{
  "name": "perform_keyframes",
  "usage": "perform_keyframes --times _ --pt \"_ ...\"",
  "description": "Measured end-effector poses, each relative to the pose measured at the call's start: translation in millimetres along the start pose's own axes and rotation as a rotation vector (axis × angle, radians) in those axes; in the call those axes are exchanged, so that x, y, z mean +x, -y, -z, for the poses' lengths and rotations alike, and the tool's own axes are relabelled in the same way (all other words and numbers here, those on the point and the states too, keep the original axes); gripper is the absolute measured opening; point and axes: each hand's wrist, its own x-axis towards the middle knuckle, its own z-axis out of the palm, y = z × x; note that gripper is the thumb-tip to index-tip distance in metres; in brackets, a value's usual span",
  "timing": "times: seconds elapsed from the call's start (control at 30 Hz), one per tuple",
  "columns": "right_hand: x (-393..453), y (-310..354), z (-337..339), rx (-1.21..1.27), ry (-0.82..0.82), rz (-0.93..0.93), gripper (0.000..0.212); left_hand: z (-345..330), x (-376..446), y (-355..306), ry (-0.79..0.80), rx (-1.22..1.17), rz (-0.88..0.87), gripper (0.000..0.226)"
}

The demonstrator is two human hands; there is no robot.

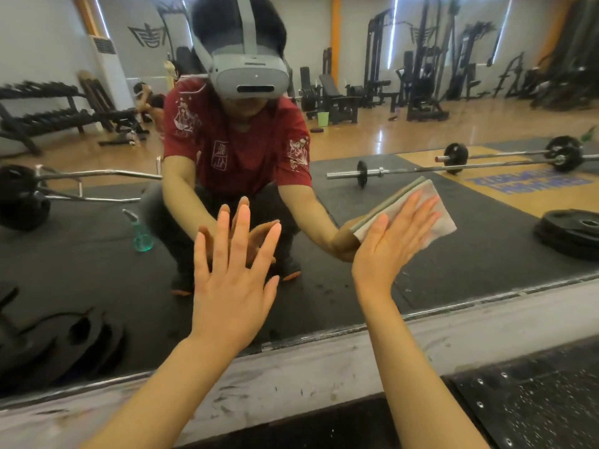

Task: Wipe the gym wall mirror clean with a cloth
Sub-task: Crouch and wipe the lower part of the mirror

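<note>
The wall mirror (421,76) fills most of the head view and reflects a crouching person in a red shirt. My left hand (231,280) lies flat on the glass with its fingers straight and spread, holding nothing. My right hand (389,241) presses a folded pale cloth (440,218) flat against the mirror, fingers straight and pointing up to the right. The cloth sticks out beyond my fingertips. Smudges show on the glass low down, near the mirror's bottom edge.
A scuffed white ledge (291,377) runs under the mirror, with black rubber flooring (534,406) at the lower right. In the reflection I see a green spray bottle (141,233), barbells (453,163), weight plates (573,231) and gym machines behind.
</note>
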Motion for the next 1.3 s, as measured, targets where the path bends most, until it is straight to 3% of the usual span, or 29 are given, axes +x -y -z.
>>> perform_keyframes --times 0.17,0.23,0.33,0.53,0.6,0.7,0.83,0.9,1.03,1.1,1.3 --pt "-21 38 -12 -0.134 0.083 0.216 0.06 -6 -9 -2 -0.03 -0.129 0.313 0.076" --pt "-25 42 -10 -0.172 0.123 0.262 0.062 -8 -11 1 -0.029 -0.156 0.354 0.078" --pt "-14 32 5 -0.206 0.181 0.33 0.065 -10 -16 10 -0.039 -0.134 0.296 0.074" --pt "2 44 7 -0.154 0.164 0.123 0.069 -8 -40 56 -0.008 -0.057 0.183 0.064" --pt "-12 62 1 -0.209 0.192 0.219 0.067 -8 -46 65 0.002 -0.048 0.187 0.062" --pt "-48 92 -17 -0.283 0.277 0.531 0.063 -6 -45 65 0.006 -0.059 0.189 0.062" --pt "-52 99 -21 -0.364 0.28 0.619 0.066 -4 -46 63 -0.002 -0.059 0.186 0.062" --pt "-39 95 -14 -0.384 0.259 0.553 0.066 -1 -46 64 0.003 -0.066 0.196 0.062" --pt "-16 108 -5 -0.194 0.233 0.271 0.066 4 -45 62 0.02 -0.075 0.196 0.063" --pt "-16 112 -6 -0.147 0.231 0.252 0.064 4 -45 63 0.011 -0.078 0.193 0.062" --pt "-39 103 -13 -0.313 0.284 0.558 0.061 2 -44 62 0.019 -0.094 0.208 0.076"
